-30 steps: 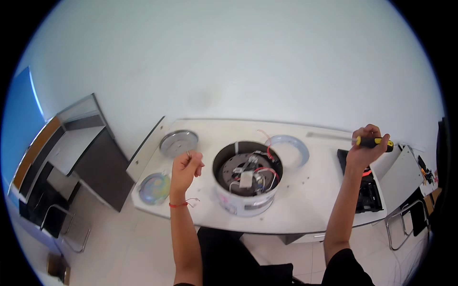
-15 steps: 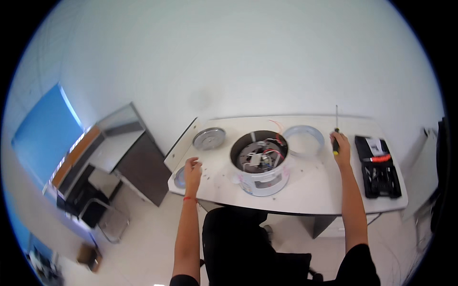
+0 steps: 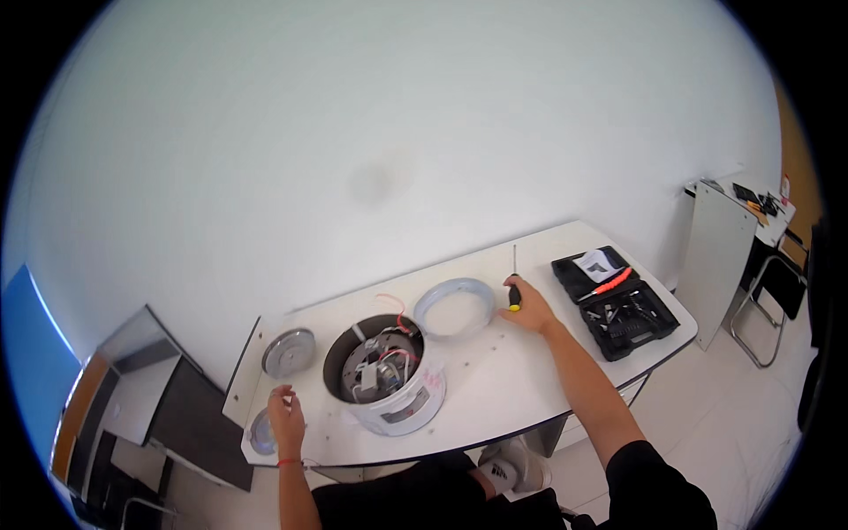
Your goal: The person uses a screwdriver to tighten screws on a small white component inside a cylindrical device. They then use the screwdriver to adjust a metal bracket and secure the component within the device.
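Note:
My right hand [image 3: 533, 309] grips a screwdriver [image 3: 514, 293] with a black and yellow handle, its shaft pointing up and away over the table. On the left, my left hand [image 3: 286, 426] hovers by a small bluish round dish [image 3: 260, 435], fingers loosely bent and nothing visible in them. Between my hands stands an opened rice cooker body [image 3: 431, 399], white outside with a front panel. Wires and a round base part [image 3: 364, 358] show inside its dark shell. A round metal disc [image 3: 290, 352] lies behind my left hand. Beside the cooker is a pale ring [image 3: 488, 299].
An open black tool case [image 3: 618, 340] lies on the right of the white table [image 3: 495, 397], with an orange-handled tool [image 3: 611, 284] across it. Small loose bits are scattered on the tabletop. Further right are another desk [image 3: 715, 265] and a folding chair [image 3: 777, 296].
The view has turned to the right, so the table things appear further left and more of the right side shows. The screwdriver stays in my right hand, and my left hand remains near the dish.

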### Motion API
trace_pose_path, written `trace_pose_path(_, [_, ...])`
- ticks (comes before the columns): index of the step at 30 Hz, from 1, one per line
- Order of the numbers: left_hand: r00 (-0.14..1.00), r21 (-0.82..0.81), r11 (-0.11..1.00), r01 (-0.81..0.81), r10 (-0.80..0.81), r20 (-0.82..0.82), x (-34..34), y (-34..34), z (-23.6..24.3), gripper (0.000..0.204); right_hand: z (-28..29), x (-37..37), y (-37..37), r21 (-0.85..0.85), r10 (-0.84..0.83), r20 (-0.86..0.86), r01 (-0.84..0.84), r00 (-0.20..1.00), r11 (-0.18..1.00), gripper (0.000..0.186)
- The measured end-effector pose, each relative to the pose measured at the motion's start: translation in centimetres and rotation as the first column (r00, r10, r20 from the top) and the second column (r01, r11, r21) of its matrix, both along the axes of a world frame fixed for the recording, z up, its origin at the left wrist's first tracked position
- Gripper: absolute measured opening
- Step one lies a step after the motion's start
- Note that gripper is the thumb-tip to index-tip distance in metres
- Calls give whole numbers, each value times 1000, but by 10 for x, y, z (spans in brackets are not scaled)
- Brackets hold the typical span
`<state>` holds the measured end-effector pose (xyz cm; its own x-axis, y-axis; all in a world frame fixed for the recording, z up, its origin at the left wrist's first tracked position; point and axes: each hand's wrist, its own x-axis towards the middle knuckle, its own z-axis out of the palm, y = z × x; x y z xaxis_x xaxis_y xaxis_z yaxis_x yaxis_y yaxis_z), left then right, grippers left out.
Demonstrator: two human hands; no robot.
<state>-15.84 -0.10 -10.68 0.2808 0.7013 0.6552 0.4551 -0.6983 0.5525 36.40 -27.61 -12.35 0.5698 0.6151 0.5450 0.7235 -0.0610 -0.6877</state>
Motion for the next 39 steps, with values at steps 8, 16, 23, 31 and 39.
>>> trace_pose_path(8, [932, -44, 982, 183, -159, 325, 48, 0, 26, 24, 1, 12, 16, -150, -70, 83, 82, 994, 985, 63])
trace_pose_path(16, [623, -103, 764, 637, -432, 652, 142, 33, 111, 19, 1, 8, 20, -237, -130, 125, 157, 984, 959, 59])
trace_pose_path(23, [391, -110, 545, 831, -433, 812, 173, 67, 65, 21, 5, 15, 36, -231, -108, 116, 133, 987, 964, 57])
trace_pose_path(31, [275, -234, 148, 961, -398, 875, 173, 32, 58, 34, -4, 27, 36, -191, -67, 125, 90, 990, 978, 57])
trace_pose_path(39, [218, -256, -19, 966, -466, 857, 171, 43, 42, 45, -2, 16, 42, -257, -125, 119, 152, 985, 954, 55])
